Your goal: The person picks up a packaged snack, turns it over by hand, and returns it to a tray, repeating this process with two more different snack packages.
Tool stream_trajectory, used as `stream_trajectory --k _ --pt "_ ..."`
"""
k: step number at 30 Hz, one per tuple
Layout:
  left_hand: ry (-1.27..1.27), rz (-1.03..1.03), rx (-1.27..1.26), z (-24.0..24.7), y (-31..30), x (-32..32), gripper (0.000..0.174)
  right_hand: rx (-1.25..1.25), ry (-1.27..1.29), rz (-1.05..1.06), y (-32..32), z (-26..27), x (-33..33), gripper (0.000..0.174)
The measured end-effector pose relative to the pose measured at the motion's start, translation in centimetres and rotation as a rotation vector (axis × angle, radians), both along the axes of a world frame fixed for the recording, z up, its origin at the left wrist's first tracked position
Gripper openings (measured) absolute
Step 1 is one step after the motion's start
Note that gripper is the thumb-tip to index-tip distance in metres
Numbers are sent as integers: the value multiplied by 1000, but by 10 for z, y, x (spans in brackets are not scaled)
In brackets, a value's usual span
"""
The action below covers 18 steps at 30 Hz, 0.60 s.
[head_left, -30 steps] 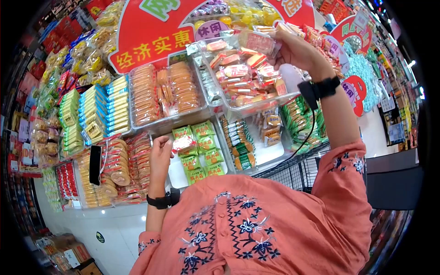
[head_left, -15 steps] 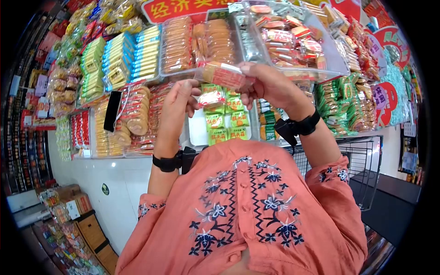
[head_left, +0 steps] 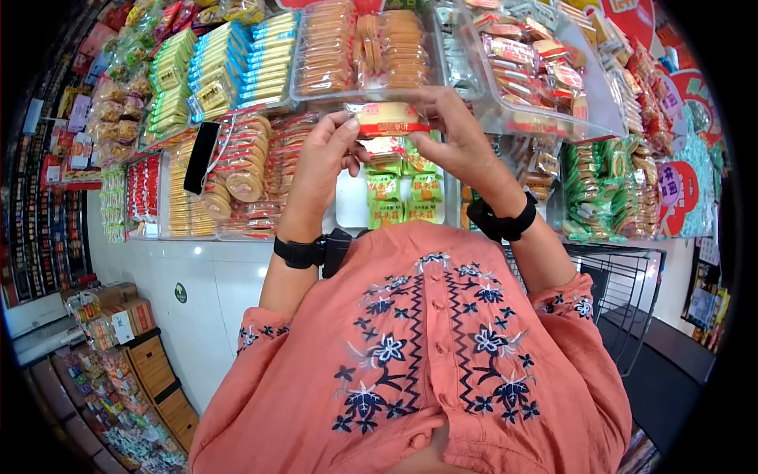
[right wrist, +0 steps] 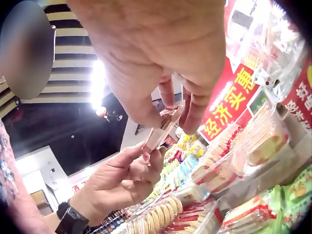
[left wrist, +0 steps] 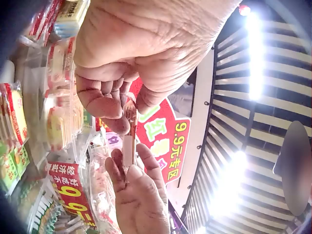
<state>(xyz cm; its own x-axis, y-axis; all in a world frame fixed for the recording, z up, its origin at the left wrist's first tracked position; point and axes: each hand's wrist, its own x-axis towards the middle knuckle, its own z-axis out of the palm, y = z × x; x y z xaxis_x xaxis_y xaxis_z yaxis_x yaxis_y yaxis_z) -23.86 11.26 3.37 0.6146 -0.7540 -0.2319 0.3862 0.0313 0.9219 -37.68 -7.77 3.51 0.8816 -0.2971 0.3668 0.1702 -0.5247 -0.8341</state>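
Observation:
A wrapped biscuit [head_left: 392, 118] in clear film with a red printed band is held up level in front of the chest. My left hand [head_left: 324, 154] pinches its left end, thumb on the front. At the other end, my right hand [head_left: 459, 146] grips it between thumb and fingers. Seen edge-on in the left wrist view, the thin packet [left wrist: 128, 148] spans both hands. Below it, green snack packets [head_left: 384, 187] lie in a white-bottomed tray, with a red-and-white packet [head_left: 383, 147] on top of them.
A clear bin [head_left: 580, 125] of red-and-white packets stands at the right, beside a bin of brown biscuits [head_left: 328, 47]. Round biscuits [head_left: 243, 170] and a black phone-like slab [head_left: 201, 158] are at left. A wire cart [head_left: 620, 292] stands at right.
My right hand came down from the clear bin at upper right with the biscuit. My left hand rose and took its other end. The biscuit is now level, its printed front toward the head camera.

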Motion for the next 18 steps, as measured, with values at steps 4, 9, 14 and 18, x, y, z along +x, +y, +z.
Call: stream_trajectory --k 4,9,14,18 --pt "7 25 0 -4 -2 1 28 265 12 3 1 -11 2 49" --pt "-38 47 17 -14 -5 6 31 492 120 -11 -6 -20 10 46" --pt "-158 115 99 -36 -10 14 42 548 250 -75 -13 -37 26 44" --pt "-269 68 254 -69 -7 28 48 503 326 -102 -13 -72 37 40"
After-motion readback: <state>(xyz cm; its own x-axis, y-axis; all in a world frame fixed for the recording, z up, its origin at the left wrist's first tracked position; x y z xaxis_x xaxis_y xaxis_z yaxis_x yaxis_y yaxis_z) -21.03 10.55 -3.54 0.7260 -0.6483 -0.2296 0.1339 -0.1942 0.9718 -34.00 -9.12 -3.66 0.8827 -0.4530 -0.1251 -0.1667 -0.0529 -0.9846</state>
